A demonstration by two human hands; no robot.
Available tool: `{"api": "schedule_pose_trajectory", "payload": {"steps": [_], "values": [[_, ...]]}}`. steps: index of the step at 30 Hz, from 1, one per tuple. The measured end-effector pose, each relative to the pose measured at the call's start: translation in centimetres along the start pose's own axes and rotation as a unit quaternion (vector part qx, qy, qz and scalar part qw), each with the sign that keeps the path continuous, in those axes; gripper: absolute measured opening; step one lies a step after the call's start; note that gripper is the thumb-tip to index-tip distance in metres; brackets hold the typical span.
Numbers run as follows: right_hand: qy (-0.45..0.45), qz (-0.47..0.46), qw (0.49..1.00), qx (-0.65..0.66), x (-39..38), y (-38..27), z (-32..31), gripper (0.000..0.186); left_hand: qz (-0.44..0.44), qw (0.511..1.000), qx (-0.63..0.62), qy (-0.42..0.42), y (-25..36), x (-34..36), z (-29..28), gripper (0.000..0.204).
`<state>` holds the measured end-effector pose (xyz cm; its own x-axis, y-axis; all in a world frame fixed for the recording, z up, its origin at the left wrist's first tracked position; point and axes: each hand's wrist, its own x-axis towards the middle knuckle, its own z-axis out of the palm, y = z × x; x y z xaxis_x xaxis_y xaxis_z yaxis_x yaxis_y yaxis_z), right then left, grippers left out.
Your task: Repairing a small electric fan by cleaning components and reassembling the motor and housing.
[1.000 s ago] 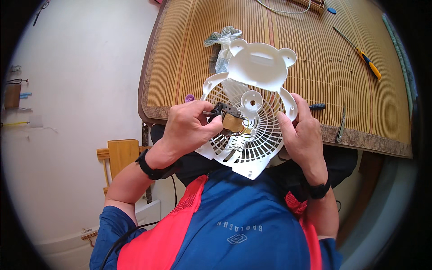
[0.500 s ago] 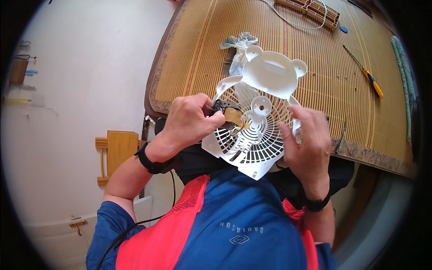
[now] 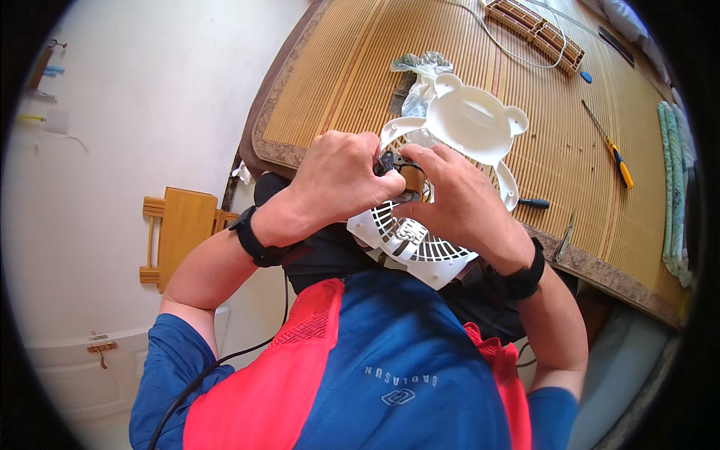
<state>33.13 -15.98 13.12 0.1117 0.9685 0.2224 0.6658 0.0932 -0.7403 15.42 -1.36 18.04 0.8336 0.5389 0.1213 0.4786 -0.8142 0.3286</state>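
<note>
My left hand (image 3: 330, 180) pinches a small fan motor (image 3: 412, 178), with a black fitting and a tan-wrapped coil, by its black side. My right hand (image 3: 465, 202) grips the motor from the other side, thumb below and forefinger on top. The motor is over a white plastic fan housing (image 3: 469, 124), which has a bear-head top and a radial grille (image 3: 420, 247). Both hands cover much of the grille's upper part. The housing rests at the edge of the mat-covered table, above my lap.
A crumpled cloth (image 3: 420, 79) lies behind the housing. On the bamboo mat (image 3: 330, 90) are a yellow screwdriver (image 3: 617, 161), a dark-handled tool (image 3: 534, 202), tweezers (image 3: 565, 238), a wooden rack (image 3: 534, 34) with white cord, and rolled fabric (image 3: 672, 180). A wooden stool (image 3: 180, 225) stands at left.
My right hand has left the housing's right side and moved leftward onto the motor. My left hand has risen slightly and moved right with the motor. The view has shifted.
</note>
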Motion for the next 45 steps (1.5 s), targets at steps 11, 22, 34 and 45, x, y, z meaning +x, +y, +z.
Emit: {"api": "schedule_pose_trajectory", "payload": {"steps": [11, 22, 34, 45], "values": [[-0.072, 0.037, 0.982, 0.169, 1.8, 1.9, -1.6, 0.063, 0.019, 0.998, -0.056, 0.011, -0.2, -0.8, 0.7, 0.039], [-0.128, 0.116, 0.962, 0.211, 2.4, 1.8, -2.7, 0.067, 0.149, 0.967, -0.201, -0.044, -3.2, -0.9, 0.3, 0.087], [-0.067, 0.155, 0.98, 0.102, 2.1, 2.7, -5.7, 0.046, -0.042, 0.971, -0.214, -0.095, -2.7, -1.3, -1.0, 0.048], [-0.06, 0.137, 0.987, 0.052, -0.2, 1.4, -5.0, 0.028, 0.031, 0.993, -0.117, -0.015, 0.3, -1.3, 0.6, 0.049]]}}
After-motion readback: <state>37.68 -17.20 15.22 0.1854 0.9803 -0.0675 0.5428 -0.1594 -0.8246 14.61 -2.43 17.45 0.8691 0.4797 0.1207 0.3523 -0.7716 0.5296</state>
